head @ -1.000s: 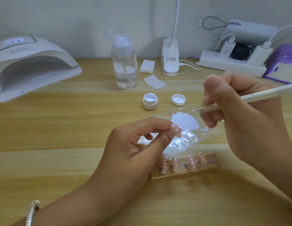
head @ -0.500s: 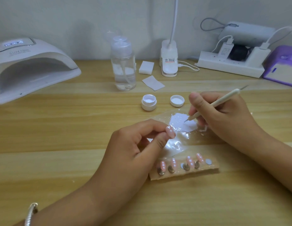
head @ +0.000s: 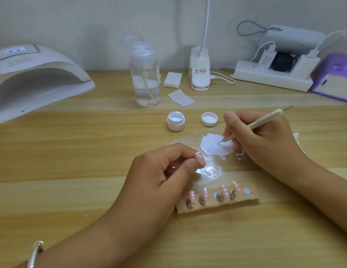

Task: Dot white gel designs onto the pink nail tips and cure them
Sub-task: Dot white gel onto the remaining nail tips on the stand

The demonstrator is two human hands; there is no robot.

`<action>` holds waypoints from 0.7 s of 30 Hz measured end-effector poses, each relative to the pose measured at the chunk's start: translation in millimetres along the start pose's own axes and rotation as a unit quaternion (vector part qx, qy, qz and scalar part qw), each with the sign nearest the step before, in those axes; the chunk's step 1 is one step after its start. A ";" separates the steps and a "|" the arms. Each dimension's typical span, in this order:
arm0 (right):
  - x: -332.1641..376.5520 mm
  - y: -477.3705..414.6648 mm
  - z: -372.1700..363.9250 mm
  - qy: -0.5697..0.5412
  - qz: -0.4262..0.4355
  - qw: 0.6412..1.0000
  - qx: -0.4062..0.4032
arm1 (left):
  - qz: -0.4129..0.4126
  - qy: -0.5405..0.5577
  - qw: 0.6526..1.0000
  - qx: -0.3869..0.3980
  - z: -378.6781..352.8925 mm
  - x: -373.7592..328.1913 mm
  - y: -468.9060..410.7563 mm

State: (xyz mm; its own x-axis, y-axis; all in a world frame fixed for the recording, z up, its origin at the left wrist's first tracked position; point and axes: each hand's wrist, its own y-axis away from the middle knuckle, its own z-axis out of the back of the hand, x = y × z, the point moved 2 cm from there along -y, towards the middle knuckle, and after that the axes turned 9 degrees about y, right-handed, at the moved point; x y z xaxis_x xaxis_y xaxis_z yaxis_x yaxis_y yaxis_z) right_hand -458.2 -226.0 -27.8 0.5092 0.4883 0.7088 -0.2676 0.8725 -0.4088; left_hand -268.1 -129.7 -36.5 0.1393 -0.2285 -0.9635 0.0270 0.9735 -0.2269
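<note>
A pale wooden table [head: 72,151] is stretching across the view, backing onto a plain white wall [head: 91,16]. At the far left a white curing lamp [head: 33,80] is sitting with its mouth facing inward. Going rightward along the back, a clear pump bottle [head: 144,78], two white wipes [head: 173,79], a desk-lamp base [head: 199,74], a loaded power strip [head: 271,78] and a purple box [head: 335,80] are standing.

Nearer, the left hand [head: 159,176] is pinching one glossy pink nail tip [head: 199,158] between thumb and forefinger. An open gel jar [head: 176,120] and its lid [head: 209,118] are lying just behind a clear film [head: 207,171] smeared with white gel [head: 211,146]. Below it, four white-dotted pink tips [head: 204,193] are standing on a cardboard strip [head: 217,206]. The right hand [head: 265,140] is gripping a dotting tool [head: 252,125], its point touching the gel.
</note>
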 end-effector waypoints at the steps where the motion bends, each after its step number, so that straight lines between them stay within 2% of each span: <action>1: 0.3 -0.2 -0.6 0.000 -0.001 1.000 0.004 | 0.000 -0.003 1.000 0.001 -0.2 -0.1 0.0; 10: 0.7 0.1 -0.6 -0.004 0.001 1.000 0.013 | 0.000 -0.006 1.000 0.006 -0.2 -0.3 0.4; 16: 1.1 0.2 1.3 0.011 -0.006 1.000 -0.018 | -0.008 0.013 1.000 0.005 -0.9 -1.7 0.5; 18: 10.6 1.6 3.9 -0.018 0.012 0.999 -0.043 | -0.015 0.033 0.999 0.001 -0.9 -4.7 1.4; 21: 34.5 6.9 6.7 -0.140 0.047 0.988 -0.053 | -0.030 0.040 0.999 -0.007 -2.4 -9.8 2.1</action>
State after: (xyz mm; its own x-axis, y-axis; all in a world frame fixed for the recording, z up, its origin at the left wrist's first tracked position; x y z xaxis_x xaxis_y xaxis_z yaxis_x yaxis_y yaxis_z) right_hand -447.9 -203.0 -2.4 0.2354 0.5661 0.7900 -0.2089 0.8233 -0.5278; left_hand -271.8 -125.4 -27.9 0.0577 -0.2870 -0.9562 0.0183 0.9579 -0.2864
